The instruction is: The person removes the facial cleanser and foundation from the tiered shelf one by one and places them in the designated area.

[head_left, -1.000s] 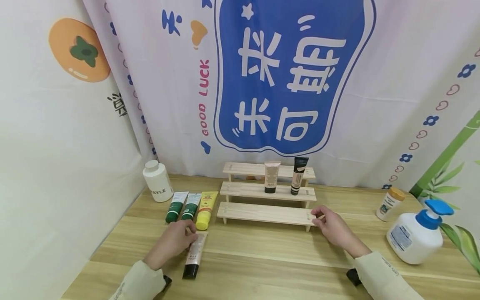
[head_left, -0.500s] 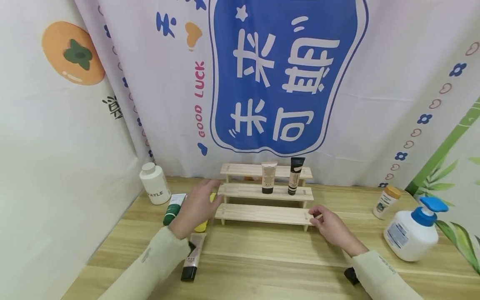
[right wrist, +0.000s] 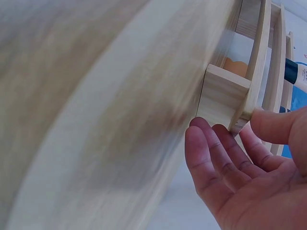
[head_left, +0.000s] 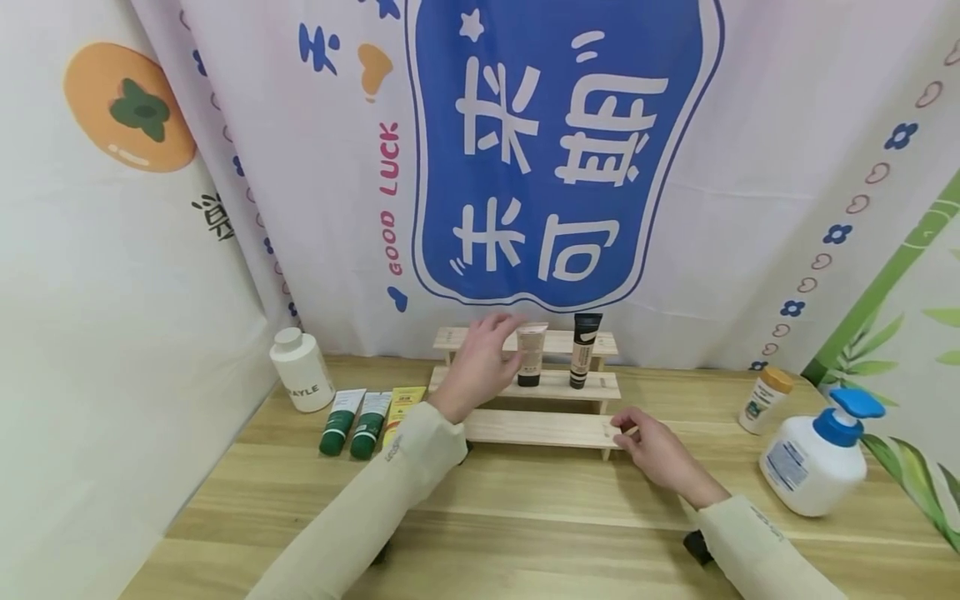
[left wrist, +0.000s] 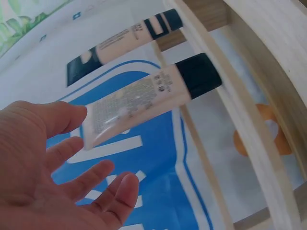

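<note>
A three-tier wooden display shelf (head_left: 540, 428) stands at the back of the table. On its middle tier, a pink squeeze tube with a black cap (head_left: 529, 357) and a black-topped tube (head_left: 582, 354) stand upright on their caps. My left hand (head_left: 480, 364) reaches beside the pink tube's upper end. In the left wrist view, its thumb and fingers are spread around the flat end of the pink tube (left wrist: 136, 106), without a closed grip. My right hand (right wrist: 254, 187) holds the lowest tier's right end, thumb above and fingers below.
Two green-and-white tubes (head_left: 368, 425) and a yellow tube (head_left: 405, 408) lie left of the shelf, partly behind the left sleeve. A white bottle (head_left: 302, 371) is at back left. A blue-topped pump bottle (head_left: 813, 458) and an orange-capped bottle (head_left: 765, 402) stand right.
My left hand has left the pink tube lying on the table and moved up and right to the shelf. The sleeve now covers that lying tube. My right hand stays at the shelf end.
</note>
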A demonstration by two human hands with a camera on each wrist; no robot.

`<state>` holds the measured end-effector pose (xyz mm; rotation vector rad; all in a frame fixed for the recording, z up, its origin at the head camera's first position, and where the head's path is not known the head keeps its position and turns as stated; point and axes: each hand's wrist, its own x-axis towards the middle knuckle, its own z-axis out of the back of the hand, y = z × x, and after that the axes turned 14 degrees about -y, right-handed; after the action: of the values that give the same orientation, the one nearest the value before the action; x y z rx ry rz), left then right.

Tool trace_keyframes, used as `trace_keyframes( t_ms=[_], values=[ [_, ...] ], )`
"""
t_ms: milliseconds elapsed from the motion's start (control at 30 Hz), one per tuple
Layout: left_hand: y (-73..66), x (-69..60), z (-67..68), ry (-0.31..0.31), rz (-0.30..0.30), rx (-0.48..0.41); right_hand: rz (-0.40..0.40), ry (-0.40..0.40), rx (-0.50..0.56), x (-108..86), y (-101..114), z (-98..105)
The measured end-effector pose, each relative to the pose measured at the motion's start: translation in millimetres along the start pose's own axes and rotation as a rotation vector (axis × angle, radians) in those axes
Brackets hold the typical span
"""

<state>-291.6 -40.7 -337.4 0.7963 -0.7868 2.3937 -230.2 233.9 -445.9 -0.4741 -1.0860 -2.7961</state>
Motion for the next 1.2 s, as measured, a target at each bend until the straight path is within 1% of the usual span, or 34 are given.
trace_keyframes(
  t_ms=[133, 300, 400, 533, 600, 667, 733, 867, 1000, 1067, 1133, 1200],
  values=[
    [2.9, 0.0, -9.2, -0.035, 0.014, -0.011, 0.008, -0.006, 0.002, -0.5, -0.8, -1.0],
    [6.3, -1.3, -16.4, -0.106, -0.015, -0.067, 0.014, -0.017, -0.010, 0.0, -1.5, -1.3],
    [6.7, -2.3, -19.5, -0.121, -0.033, -0.101, 0.011, -0.011, -0.010, 0.7, -0.6, -0.5],
    [6.9, -3.6, -22.3, -0.124, -0.034, -0.132, -0.008, 0.004, 0.000, 1.0, 0.6, -0.3],
    [7.6, -4.9, -21.8, -0.137, -0.040, -0.147, -0.016, 0.007, 0.004, 1.0, 0.2, -0.8],
    [8.9, -6.5, -19.0, -0.148, -0.034, -0.159, -0.019, 0.006, 0.005, 0.2, 0.2, -1.0],
    [11.7, -8.4, -13.1, -0.164, -0.030, -0.164, -0.020, 0.003, 0.005, 0.4, -0.5, -1.9],
    [20.6, -14.6, 6.8, -0.205, -0.013, -0.159, -0.011, 0.001, 0.000, 1.0, -0.5, -3.2],
    [33.8, -24.2, 31.7, -0.256, -0.038, -0.178, -0.011, 0.004, -0.002, 0.6, -1.2, -3.4],
    [41.4, -30.3, 44.5, -0.272, -0.042, -0.172, -0.013, 0.004, -0.001, 0.0, -1.3, -3.0],
    [48.8, -37.2, 57.8, -0.279, -0.037, -0.174, -0.015, 0.003, -0.006, -0.6, -1.3, -2.7],
    [56.3, -45.0, 71.4, -0.283, -0.023, -0.157, -0.014, 0.005, -0.009, -1.0, -0.8, -2.5]
  ],
)
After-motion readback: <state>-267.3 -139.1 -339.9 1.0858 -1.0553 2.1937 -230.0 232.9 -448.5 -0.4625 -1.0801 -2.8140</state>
